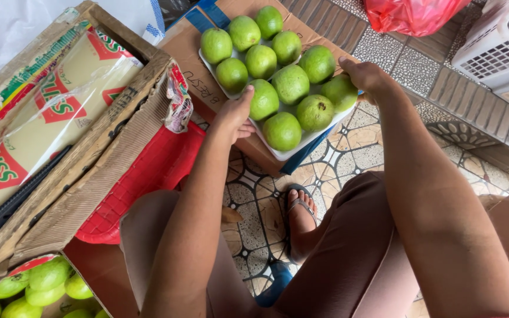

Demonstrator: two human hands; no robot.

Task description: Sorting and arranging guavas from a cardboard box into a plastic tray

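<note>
Guavas (290, 82), green and round, are packed close together on a white foam tray (301, 144) that rests on a brown cardboard box (187, 44) over the patterned tile floor (354, 141). The tray's near left edge is pinched by the left hand (235, 118), its thumb pressed beside a guava. The tray's right edge is gripped by the right hand (367, 76), fingers curled against the outermost fruit. A worn wooden crate (83, 176) is seen at left, with more guavas (36, 285) below it.
</note>
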